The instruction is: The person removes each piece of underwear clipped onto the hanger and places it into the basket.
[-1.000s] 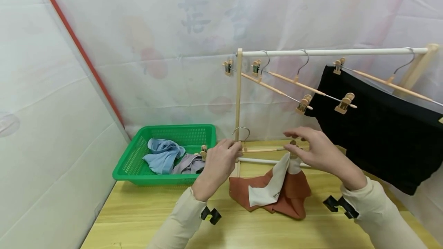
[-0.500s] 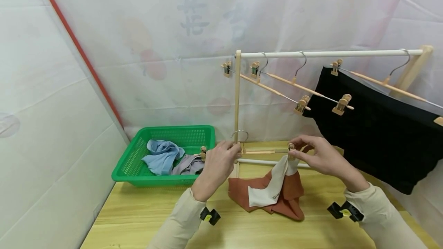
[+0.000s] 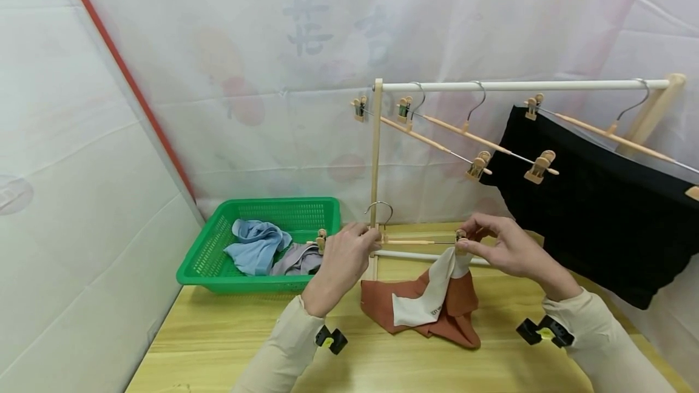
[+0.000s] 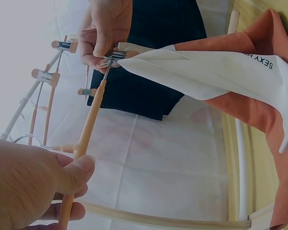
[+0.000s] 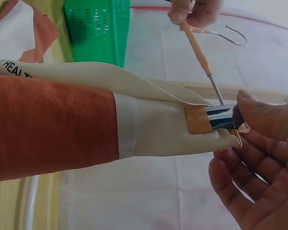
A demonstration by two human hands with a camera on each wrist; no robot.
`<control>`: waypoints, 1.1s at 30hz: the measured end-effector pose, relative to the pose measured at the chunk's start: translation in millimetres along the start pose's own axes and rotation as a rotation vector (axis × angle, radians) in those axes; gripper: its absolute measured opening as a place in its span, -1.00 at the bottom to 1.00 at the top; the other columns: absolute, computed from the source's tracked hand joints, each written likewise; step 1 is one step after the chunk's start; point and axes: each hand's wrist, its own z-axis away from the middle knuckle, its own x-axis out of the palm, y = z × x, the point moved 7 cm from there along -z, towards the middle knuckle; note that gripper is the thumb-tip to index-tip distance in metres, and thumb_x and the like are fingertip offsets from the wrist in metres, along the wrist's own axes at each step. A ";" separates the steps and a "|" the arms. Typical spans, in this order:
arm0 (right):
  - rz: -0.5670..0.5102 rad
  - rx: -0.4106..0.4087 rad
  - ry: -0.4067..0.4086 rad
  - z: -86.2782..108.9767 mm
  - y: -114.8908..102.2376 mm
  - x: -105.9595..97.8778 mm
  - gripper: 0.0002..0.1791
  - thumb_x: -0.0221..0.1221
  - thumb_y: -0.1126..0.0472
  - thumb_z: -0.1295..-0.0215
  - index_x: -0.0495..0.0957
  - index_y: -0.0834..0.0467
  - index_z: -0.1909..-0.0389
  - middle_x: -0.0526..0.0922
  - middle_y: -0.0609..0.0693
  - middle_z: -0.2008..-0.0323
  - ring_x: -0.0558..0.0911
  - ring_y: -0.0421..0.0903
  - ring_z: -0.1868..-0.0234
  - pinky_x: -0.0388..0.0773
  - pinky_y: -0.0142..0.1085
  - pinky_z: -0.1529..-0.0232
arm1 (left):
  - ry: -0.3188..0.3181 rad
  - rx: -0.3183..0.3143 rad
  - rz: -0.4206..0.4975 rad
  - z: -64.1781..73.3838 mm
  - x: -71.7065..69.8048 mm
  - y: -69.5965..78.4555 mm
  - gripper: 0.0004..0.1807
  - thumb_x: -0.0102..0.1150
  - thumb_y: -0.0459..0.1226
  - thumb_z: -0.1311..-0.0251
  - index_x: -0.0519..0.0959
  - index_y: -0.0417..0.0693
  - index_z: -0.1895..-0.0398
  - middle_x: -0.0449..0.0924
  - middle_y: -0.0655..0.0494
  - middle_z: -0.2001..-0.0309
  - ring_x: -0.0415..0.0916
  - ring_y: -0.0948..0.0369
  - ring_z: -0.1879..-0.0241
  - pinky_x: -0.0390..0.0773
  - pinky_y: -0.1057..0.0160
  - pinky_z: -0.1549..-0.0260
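My left hand (image 3: 345, 253) grips the middle bar of a peach clip hanger (image 3: 406, 242), its metal hook pointing up behind the fingers. At the hanger's right end, my right hand (image 3: 499, 247) pinches a spring clip (image 5: 199, 120) between thumb and fingertips. That clip sits over the off-white waistband of a pair of rust-and-white underpants (image 3: 461, 308). The garment hangs down from the clip in folds, its lower part on the table, black lettering showing on the white band. The other clip (image 3: 321, 240), left of my left hand, has no cloth in it.
A green basket (image 3: 207, 278) at the left holds a light blue garment (image 3: 253, 250) and a grey one (image 3: 297, 259). Behind stands a rack with a white rail (image 3: 524, 85), bearing two bare clip hangers and one with a black garment (image 3: 595, 205).
My right hand's fingers, spread around the clip a second ago, have closed in to pinch it. The garment's right side has shifted slightly left. My left hand has stayed on the hanger.
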 end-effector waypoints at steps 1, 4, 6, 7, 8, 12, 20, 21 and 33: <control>0.001 0.001 -0.002 -0.2 0.1 0.4 -0.81 0.35 0.27 -0.30 0.63 -0.13 0.28 0.68 -0.22 0.30 0.60 -0.33 0.29 0.57 -0.35 0.26 | 0.004 0.001 0.001 0.3 -0.3 -0.4 -0.95 0.37 -0.18 -0.22 0.69 0.09 0.36 0.71 0.13 0.37 0.63 0.20 0.40 0.58 0.31 0.61; 0.004 0.004 -0.006 -0.5 0.6 1.6 -0.82 0.34 0.27 -0.31 0.63 -0.13 0.27 0.69 -0.22 0.28 0.60 -0.33 0.27 0.57 -0.34 0.26 | 0.004 0.004 0.003 0.9 -0.9 -0.8 -0.95 0.37 -0.19 -0.22 0.70 0.09 0.35 0.71 0.13 0.38 0.62 0.20 0.40 0.59 0.31 0.61; 0.006 0.001 -0.005 -0.2 1.1 1.9 -0.81 0.34 0.27 -0.30 0.63 -0.13 0.27 0.69 -0.23 0.28 0.61 -0.34 0.27 0.57 -0.34 0.25 | -0.004 0.002 0.005 0.9 -0.8 -0.6 -0.95 0.37 -0.19 -0.22 0.70 0.09 0.35 0.71 0.13 0.37 0.62 0.20 0.40 0.59 0.30 0.61; 0.009 -0.002 -0.003 0.0 1.2 2.0 -0.81 0.35 0.27 -0.30 0.62 -0.14 0.27 0.70 -0.23 0.28 0.61 -0.34 0.27 0.57 -0.34 0.25 | -0.009 0.000 0.006 0.9 -0.8 -0.5 -0.95 0.37 -0.19 -0.23 0.70 0.09 0.35 0.71 0.13 0.37 0.62 0.20 0.40 0.59 0.31 0.60; 0.010 -0.004 -0.001 0.1 1.3 2.0 -0.81 0.35 0.27 -0.30 0.63 -0.14 0.28 0.70 -0.24 0.29 0.61 -0.34 0.27 0.57 -0.35 0.25 | -0.014 -0.002 0.008 1.0 -0.5 -0.6 -0.95 0.37 -0.19 -0.23 0.70 0.09 0.35 0.71 0.13 0.37 0.62 0.20 0.40 0.59 0.31 0.60; 0.012 -0.019 0.002 -0.4 1.3 2.3 -0.80 0.35 0.28 -0.29 0.63 -0.14 0.30 0.70 -0.25 0.30 0.60 -0.34 0.28 0.58 -0.36 0.25 | -0.022 -0.006 0.011 1.5 0.0 -0.8 -0.95 0.37 -0.19 -0.24 0.70 0.09 0.35 0.71 0.13 0.36 0.63 0.20 0.38 0.59 0.31 0.59; 0.026 -0.020 0.002 -3.2 1.1 2.5 -0.81 0.36 0.27 -0.29 0.64 -0.14 0.30 0.69 -0.24 0.29 0.60 -0.35 0.28 0.60 -0.36 0.24 | 0.013 0.004 0.008 2.9 -2.1 -1.7 -0.93 0.37 -0.18 -0.25 0.69 0.09 0.37 0.70 0.14 0.38 0.62 0.20 0.41 0.59 0.29 0.61; 0.030 -0.009 0.002 -3.2 1.6 2.7 -0.81 0.36 0.26 -0.29 0.63 -0.14 0.29 0.69 -0.23 0.29 0.60 -0.35 0.27 0.59 -0.36 0.22 | 0.016 0.004 0.008 3.1 -1.7 -2.0 -0.93 0.36 -0.18 -0.25 0.69 0.09 0.37 0.70 0.13 0.38 0.62 0.20 0.42 0.59 0.30 0.61; 0.096 0.025 0.018 -4.7 0.1 -0.5 -0.73 0.34 0.16 -0.34 0.63 -0.01 -0.04 0.70 -0.15 0.17 0.58 -0.39 0.19 0.59 -0.37 0.16 | 0.023 0.000 0.009 2.1 -2.6 -2.5 -0.92 0.32 -0.17 -0.28 0.69 0.07 0.35 0.69 0.11 0.38 0.62 0.19 0.43 0.58 0.30 0.61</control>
